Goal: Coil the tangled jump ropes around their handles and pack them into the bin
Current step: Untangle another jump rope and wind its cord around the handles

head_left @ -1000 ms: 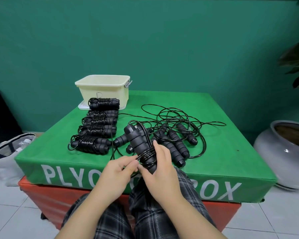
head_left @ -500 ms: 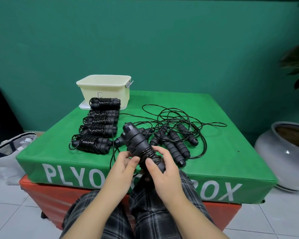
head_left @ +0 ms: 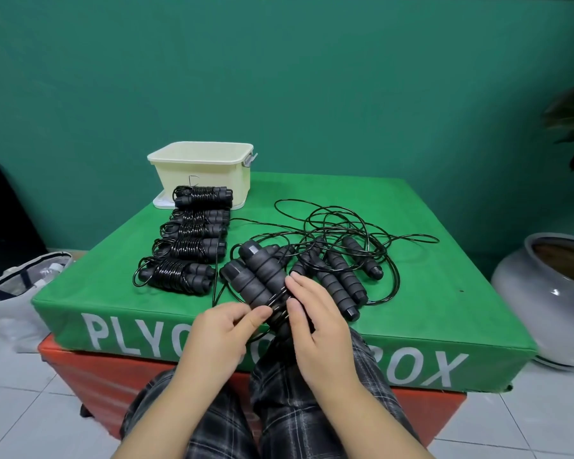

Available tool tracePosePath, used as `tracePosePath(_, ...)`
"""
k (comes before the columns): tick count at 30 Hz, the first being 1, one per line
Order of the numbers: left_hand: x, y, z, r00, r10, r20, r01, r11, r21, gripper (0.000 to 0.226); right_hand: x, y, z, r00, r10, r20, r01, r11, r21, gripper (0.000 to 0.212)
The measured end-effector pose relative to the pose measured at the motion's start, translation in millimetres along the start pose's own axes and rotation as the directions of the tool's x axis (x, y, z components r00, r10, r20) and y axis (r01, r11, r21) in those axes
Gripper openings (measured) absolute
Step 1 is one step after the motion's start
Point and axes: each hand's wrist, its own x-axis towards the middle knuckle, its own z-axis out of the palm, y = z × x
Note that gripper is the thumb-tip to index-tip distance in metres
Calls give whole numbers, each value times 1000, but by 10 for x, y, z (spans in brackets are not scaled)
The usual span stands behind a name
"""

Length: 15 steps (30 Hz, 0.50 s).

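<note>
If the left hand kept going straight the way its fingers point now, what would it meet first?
The left hand points right, at the paired handles it is already touching near their wound cord. Straight on, it would meet the right hand holding them from the other side, though depth is hard to judge.

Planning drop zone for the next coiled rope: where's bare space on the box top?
Bare green right of the tangled ropes, out to the plyo box edge, and behind the tangle beside the bin. Crowded: the row of coiled ropes at left, and the middle.
</note>
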Motion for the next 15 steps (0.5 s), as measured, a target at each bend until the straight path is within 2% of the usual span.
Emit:
tracePosePath(3,2,-50,-27,998,60,4,-60,998,0,24,2,-33,-29,993,56,104,-48,996,-82,65)
tracePosePath(4,4,-50,-34,997,82,-3,-82,997,-1,20,4,-43,-36,988,69,135,-53,992,-119,73)
tracePosePath(7,2,-56,-47,991,135,-27,-135,991,0,32,-6,-60,-7,979,82,186,-41,976,-212,87)
tracePosePath(10,-18,-19,-37,984,175,-17,-175,984,-5,33,-11,-40,7,987,89,133,-56,970,-236,84)
tracePosePath(15,-11,10,-26,982,189,22,-187,979,-81,29,-5,-71,-52,982,159,106,-155,987,-40,72)
